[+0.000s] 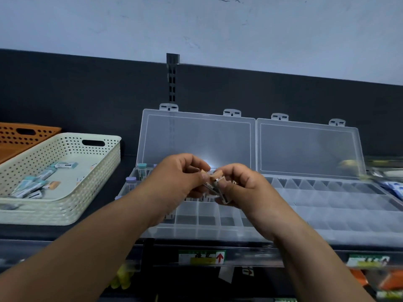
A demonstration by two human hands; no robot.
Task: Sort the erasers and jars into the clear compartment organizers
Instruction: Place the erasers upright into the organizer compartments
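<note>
Both hands meet above the left clear organizer (202,225). My left hand (174,182) and my right hand (242,188) each pinch small orange erasers in white sleeves (214,182), held together between the fingertips. Jars with teal (142,168) and purple (130,182) caps stand in the organizer's far-left compartments. The right clear organizer (340,205) lies open with nothing visible in its compartments. More erasers (35,186) lie in the cream basket (87,192) at the left.
An orange perforated basket (19,136) sits behind the cream one. Both organizer lids lean back against the dark shelf wall. Blue and white packets (392,188) lie at the far right. Price labels (201,257) line the shelf's front edge.
</note>
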